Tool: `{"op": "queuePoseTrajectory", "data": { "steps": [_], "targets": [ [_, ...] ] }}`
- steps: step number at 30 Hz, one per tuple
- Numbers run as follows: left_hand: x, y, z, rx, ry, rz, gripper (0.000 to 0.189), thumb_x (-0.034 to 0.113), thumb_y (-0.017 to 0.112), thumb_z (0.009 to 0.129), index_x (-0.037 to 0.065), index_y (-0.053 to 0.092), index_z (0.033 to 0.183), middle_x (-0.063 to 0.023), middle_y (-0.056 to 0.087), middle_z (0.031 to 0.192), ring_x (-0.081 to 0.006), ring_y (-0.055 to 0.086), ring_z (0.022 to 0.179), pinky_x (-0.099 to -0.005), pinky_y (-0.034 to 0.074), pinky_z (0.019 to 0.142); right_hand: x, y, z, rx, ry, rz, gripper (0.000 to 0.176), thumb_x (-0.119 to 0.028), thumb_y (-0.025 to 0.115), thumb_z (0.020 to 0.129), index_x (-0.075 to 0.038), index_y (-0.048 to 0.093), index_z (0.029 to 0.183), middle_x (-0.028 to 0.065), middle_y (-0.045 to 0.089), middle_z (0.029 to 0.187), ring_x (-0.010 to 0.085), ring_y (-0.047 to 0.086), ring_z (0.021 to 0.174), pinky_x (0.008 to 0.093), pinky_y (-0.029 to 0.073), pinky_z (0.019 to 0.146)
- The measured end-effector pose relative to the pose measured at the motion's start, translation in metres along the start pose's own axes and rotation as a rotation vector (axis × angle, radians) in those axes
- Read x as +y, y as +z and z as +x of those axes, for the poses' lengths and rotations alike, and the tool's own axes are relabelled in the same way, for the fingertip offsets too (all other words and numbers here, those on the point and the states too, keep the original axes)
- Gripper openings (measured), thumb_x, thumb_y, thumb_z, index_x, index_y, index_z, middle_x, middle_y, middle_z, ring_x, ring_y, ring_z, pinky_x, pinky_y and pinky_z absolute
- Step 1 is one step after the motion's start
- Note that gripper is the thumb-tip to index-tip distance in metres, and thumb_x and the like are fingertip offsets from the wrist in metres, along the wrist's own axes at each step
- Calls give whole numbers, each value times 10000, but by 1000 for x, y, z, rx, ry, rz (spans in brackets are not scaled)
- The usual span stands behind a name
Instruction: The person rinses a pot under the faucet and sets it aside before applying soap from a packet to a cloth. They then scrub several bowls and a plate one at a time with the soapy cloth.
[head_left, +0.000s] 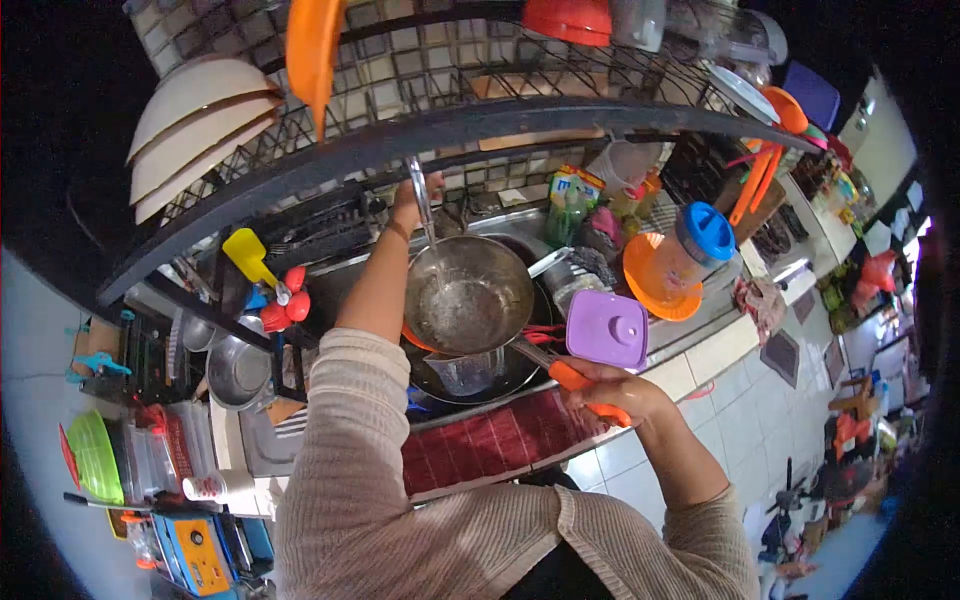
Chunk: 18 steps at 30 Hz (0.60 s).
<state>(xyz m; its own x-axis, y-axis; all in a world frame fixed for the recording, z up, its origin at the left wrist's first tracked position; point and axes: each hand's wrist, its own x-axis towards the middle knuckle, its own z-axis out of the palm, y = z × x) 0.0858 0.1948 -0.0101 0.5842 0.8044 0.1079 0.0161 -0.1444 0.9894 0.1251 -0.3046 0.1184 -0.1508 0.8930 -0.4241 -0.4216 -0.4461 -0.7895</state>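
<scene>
My right hand (620, 388) is wrapped round the orange handle (572, 376) of a metal frying pan (470, 330). The pan is held over the sink, and water runs into it from the tap (421, 195). My left hand (408, 208) reaches up to the back of the sink and is closed at the tap, its fingers partly hidden behind the spout. Below the pan, a larger dark pan and a clear container (465, 374) lie in the basin. A purple lid (607, 330) rests beside the sink, close to my right hand.
A dark rack (450, 118) with white bowls (205, 105) spans above the sink. On the right stand an orange plate (645, 268), a blue-lidded jug (700, 240) and a green bottle (566, 218). On the left are a steel bowl (238, 372) and a yellow spatula (248, 256).
</scene>
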Motion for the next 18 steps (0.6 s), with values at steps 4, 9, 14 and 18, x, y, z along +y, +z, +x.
{"op": "queuePoseTrajectory", "data": {
  "steps": [4,9,14,18],
  "targets": [
    [52,2,-38,71,-50,78,368,414,751,726,61,696,812,-32,662,727,-140,626,623,-287,463,587,13,2,3,-18,-29,50,604,-89,627,820,-54,320,1339,14,497,781,69,458,460,202,382,374],
    [12,8,-5,173,-158,-269,324,318,775,720,11,681,766,-59,658,659,-143,612,555,-291,446,508,16,10,4,34,-26,40,666,-80,625,820,-59,272,1384,18,523,806,74,466,461,203,390,372],
    [28,11,-15,10,-259,-905,188,101,696,764,-58,644,848,-102,659,668,-133,540,428,-242,388,362,21,14,3,34,-52,78,654,-85,621,823,-61,277,1379,19,522,818,68,470,466,199,391,371],
    [27,12,-19,5,-88,-776,416,45,660,769,55,556,1172,-59,644,785,-122,506,445,-246,415,385,26,15,-6,4,-92,131,651,-92,623,823,-60,283,1377,18,513,830,60,481,501,199,394,374]
  ]
}}
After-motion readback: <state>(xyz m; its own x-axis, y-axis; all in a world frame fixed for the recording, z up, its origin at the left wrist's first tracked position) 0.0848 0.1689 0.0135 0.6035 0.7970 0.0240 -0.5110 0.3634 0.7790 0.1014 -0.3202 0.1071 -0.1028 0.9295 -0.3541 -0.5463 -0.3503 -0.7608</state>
